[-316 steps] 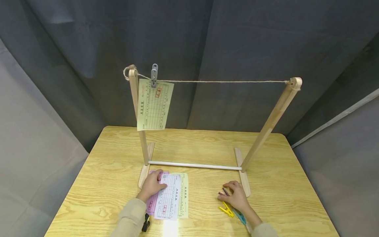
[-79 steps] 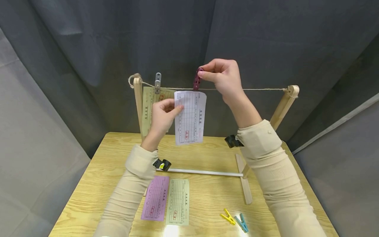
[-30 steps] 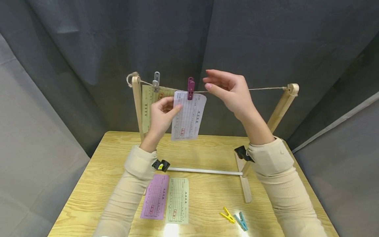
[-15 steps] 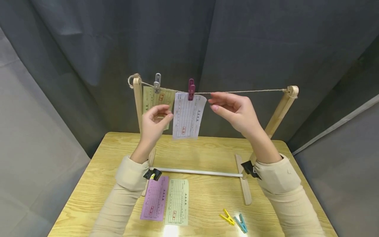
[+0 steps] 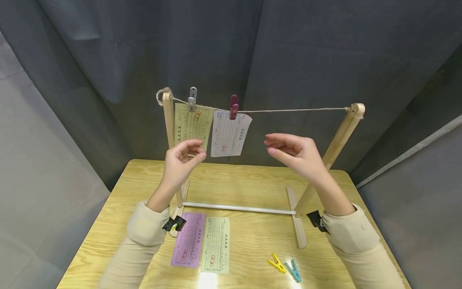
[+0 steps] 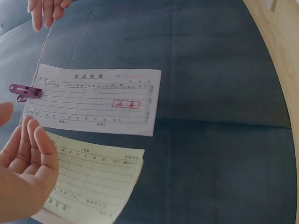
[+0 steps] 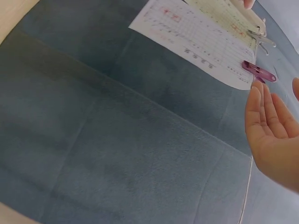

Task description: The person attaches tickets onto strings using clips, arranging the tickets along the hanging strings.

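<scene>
A white printed slip (image 5: 230, 134) hangs from the twine (image 5: 288, 110), held by a purple clothespin (image 5: 234, 107). To its left a yellow-green slip (image 5: 193, 122) hangs under a grey clothespin (image 5: 192, 99). My left hand (image 5: 182, 162), fingers loosely bent and holding nothing, overlaps the lower part of the yellow-green slip in the head view. Right of the white slip my right hand (image 5: 297, 156) hovers below the twine, its fingers relaxed and holding nothing. In the right wrist view the purple clothespin (image 7: 259, 71) shows beyond the right fingertips.
A purple slip (image 5: 189, 240) and a pale green slip (image 5: 215, 245) lie side by side on the table (image 5: 119, 224). Yellow (image 5: 277, 263) and blue (image 5: 294, 271) clothespins lie at the front right. Wooden posts (image 5: 333, 146) and a white crossbar (image 5: 238, 208) form the rack.
The white slip went from the table to the twine and was clipped there with the purple clothespin. Both hands then let go and moved down and apart.
</scene>
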A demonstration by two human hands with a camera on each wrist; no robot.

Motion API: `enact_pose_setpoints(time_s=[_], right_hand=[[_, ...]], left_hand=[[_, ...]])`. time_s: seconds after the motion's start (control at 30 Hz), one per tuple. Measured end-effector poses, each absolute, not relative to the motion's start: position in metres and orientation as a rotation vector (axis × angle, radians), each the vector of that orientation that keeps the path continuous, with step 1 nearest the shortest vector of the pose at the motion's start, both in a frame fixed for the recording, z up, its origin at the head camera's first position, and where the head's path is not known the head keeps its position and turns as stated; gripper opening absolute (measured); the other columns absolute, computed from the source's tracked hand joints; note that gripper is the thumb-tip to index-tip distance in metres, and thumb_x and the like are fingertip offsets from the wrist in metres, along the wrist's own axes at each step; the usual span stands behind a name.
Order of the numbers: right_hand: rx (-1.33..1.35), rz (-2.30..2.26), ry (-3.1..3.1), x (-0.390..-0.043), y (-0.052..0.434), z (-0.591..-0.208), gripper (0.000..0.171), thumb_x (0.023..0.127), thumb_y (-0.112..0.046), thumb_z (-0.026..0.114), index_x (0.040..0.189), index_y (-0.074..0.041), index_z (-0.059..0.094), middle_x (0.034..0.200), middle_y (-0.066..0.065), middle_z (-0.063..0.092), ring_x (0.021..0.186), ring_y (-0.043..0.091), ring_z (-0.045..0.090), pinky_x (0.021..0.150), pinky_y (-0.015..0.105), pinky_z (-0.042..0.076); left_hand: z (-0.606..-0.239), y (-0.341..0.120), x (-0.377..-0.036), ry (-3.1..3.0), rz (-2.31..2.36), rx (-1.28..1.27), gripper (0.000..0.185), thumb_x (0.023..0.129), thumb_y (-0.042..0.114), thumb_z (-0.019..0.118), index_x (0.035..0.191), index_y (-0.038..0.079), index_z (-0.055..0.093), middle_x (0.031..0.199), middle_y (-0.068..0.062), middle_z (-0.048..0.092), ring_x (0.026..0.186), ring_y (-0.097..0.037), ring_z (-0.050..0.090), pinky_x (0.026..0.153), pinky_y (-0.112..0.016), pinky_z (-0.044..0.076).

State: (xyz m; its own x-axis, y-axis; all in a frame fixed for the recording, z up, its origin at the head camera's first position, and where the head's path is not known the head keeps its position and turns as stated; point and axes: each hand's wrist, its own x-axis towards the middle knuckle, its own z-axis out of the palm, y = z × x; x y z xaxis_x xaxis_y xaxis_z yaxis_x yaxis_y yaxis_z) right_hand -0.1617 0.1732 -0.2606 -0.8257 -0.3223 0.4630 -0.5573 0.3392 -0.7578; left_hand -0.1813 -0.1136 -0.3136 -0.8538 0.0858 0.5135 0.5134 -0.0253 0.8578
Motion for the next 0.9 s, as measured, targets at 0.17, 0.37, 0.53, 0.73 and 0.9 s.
enact_pose_setpoints(time_s=[0.17, 0.37, 0.53, 0.73, 0.9], right_hand=[[0.820, 1.393, -2.402, -0.159, 0.182, -0.273, 0.028, 0.084, 0.000, 0.061, 0.111, 0.004, 0.061, 0.103, 0.018, 0.064, 0.085, 0.006, 0.062, 0.071, 0.019, 0.049], [0.823, 1.300, -2.429, -0.156, 0.192, -0.287, 0.026, 0.082, 0.000, 0.063, 0.109, 0.002, 0.063, 0.099, 0.014, 0.066, 0.082, 0.007, 0.063, 0.069, 0.017, 0.049], [0.849, 1.284, -2.421, -0.154, 0.198, -0.298, 0.026, 0.080, 0.004, 0.064, 0.106, 0.002, 0.064, 0.095, 0.013, 0.067, 0.081, 0.005, 0.062, 0.068, 0.017, 0.049], [0.890, 1.327, -2.418, -0.152, 0.208, -0.318, 0.027, 0.078, 0.008, 0.064, 0.105, 0.004, 0.064, 0.093, 0.010, 0.067, 0.080, 0.006, 0.061, 0.068, 0.018, 0.049], [0.861, 1.407, -2.430, -0.150, 0.212, -0.339, 0.027, 0.079, 0.007, 0.064, 0.105, 0.006, 0.063, 0.094, 0.011, 0.066, 0.080, 0.009, 0.061, 0.068, 0.020, 0.050]], left_hand=[[-0.325, -0.121, -0.175, -2.066, -1.916, -0.688, 0.031, 0.079, -0.010, 0.061, 0.110, -0.013, 0.054, 0.085, -0.019, 0.060, 0.075, -0.009, 0.058, 0.068, -0.021, 0.048], [-0.340, -0.131, -0.171, -2.200, -1.868, -0.739, 0.034, 0.080, -0.007, 0.062, 0.113, -0.008, 0.055, 0.088, -0.022, 0.061, 0.076, -0.011, 0.058, 0.068, -0.024, 0.048], [-0.355, -0.141, -0.171, -2.289, -1.836, -0.757, 0.034, 0.081, -0.004, 0.063, 0.114, -0.006, 0.055, 0.086, -0.018, 0.062, 0.076, -0.012, 0.057, 0.067, -0.024, 0.048], [-0.376, -0.149, -0.173, -2.408, -1.813, -0.713, 0.037, 0.080, -0.002, 0.065, 0.115, -0.006, 0.055, 0.084, -0.014, 0.062, 0.074, -0.013, 0.057, 0.066, -0.025, 0.049], [-0.396, -0.153, -0.175, -2.455, -1.795, -0.700, 0.037, 0.080, -0.001, 0.065, 0.116, -0.006, 0.054, 0.082, -0.013, 0.062, 0.071, -0.013, 0.057, 0.065, -0.026, 0.049]])
